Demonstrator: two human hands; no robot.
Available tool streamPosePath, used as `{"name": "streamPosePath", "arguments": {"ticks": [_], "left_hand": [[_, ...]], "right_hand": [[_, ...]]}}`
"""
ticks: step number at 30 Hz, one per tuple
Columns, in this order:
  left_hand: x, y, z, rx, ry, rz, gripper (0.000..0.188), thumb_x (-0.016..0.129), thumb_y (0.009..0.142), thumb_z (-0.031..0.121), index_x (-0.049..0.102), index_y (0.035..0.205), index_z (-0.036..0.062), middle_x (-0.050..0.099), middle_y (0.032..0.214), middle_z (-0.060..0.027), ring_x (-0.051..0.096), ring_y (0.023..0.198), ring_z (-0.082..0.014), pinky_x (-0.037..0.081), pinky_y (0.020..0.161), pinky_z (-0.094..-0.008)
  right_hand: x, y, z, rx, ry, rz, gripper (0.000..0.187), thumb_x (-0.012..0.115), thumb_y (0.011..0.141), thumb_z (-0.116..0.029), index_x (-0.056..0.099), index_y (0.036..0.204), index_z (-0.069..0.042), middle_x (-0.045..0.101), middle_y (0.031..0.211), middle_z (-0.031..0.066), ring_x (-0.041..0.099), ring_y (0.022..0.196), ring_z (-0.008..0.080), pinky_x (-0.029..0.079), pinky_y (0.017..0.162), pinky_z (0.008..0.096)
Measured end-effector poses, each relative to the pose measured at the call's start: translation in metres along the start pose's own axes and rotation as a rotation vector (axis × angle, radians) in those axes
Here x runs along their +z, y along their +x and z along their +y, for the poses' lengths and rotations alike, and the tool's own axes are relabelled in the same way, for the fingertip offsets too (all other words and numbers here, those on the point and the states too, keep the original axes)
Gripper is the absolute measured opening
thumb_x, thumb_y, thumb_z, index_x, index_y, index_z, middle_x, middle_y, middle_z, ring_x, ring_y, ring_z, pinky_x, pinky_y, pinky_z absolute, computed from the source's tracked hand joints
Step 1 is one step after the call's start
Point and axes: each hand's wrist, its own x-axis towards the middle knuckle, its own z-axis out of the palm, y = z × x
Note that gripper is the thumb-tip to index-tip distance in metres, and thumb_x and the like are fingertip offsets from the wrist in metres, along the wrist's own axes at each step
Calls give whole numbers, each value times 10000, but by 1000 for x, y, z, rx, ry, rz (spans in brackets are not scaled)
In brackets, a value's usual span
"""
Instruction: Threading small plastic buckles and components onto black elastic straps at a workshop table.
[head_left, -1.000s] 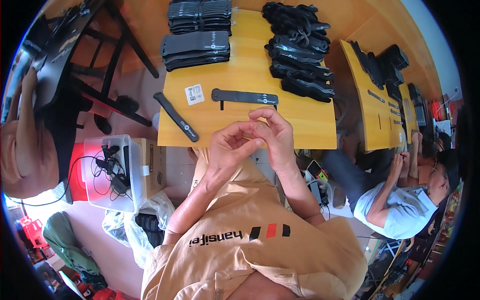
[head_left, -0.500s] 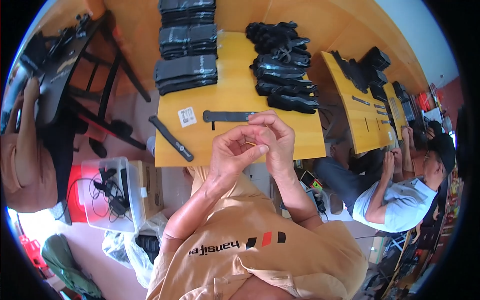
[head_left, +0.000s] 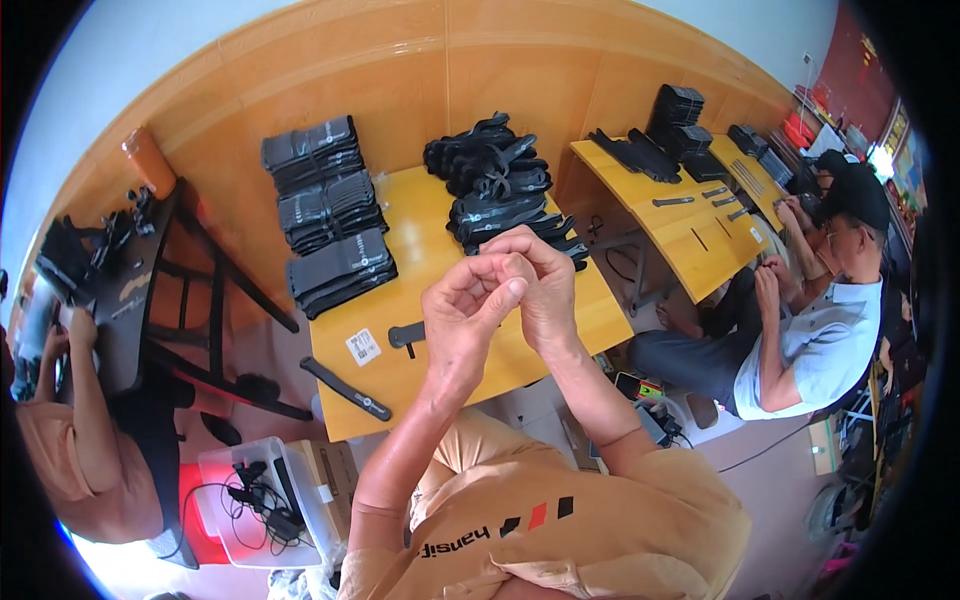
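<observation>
Over a yellow rectangular wooden tabletop (head_left: 415, 230), holds bare left hand (head_left: 462, 312) and bare right hand (head_left: 545, 295) together, fingers curled inward, fingertips meeting. Cannot tell of any small item pinched between; too hidden by the fingers. Shows a dark grey flat strap with a rounded end (head_left: 406, 335) on the tabletop beyond the left hand, mostly blocked from view by it. Has a short thin black strip (head_left: 410, 352) poking out beneath. Left of that, has a white printed paper label (head_left: 363, 346), flat on the wood. Toward the left front corner, shows a second dark grey strap with pale print (head_left: 345, 388), slantwise, apart from both hands. Along the left side, has three piles of flat dark grey fabric pieces (head_left: 342, 262); along the right, a looser heap of black fabric pieces (head_left: 488, 170), partly behind the right hand. Farther right, includes another yellow table (head_left: 655, 235) and a seated person in a pale blue shirt and black cap (head_left: 815, 345). At far left, includes a person in a tan top (head_left: 95, 465) beside a dark table (head_left: 125, 335). On the floor, has a clear plastic bin (head_left: 237, 548) with black cables (head_left: 262, 505).
</observation>
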Motion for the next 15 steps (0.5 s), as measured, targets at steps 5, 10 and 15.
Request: {"name": "streamPosePath", "arguments": {"ticks": [5, 10, 15], "left_hand": [[7, 2, 2, 31, -7, -33, 232, 664, 765, -2, 597, 986, -23, 619, 861, -50, 589, 783, -112, 499, 739, -263], [10, 2, 4, 49, -18, -57, 251, 658, 763, -23, 592, 1005, -27, 624, 882, -59, 598, 803, -118, 509, 748, -272], [16, 0, 10, 61, 38, 17, 225, 650, 769, -38, 590, 985, -44, 626, 902, -77, 605, 812, -123, 521, 740, -266]], "right_hand": [[-4, 6, -8, -79, -5, -17, 213, 640, 849, -191, 618, 835, 20, 533, 849, 24, 510, 758, 77, 424, 671, 202], [-5, 7, -14, -93, -11, -24, 195, 640, 842, -168, 622, 825, 25, 537, 858, 32, 511, 763, 78, 425, 677, 204], [-8, 10, -24, -289, -304, 34, 151, 663, 801, -125, 622, 818, 20, 565, 828, 57, 531, 767, 117, 433, 678, 237]]}}
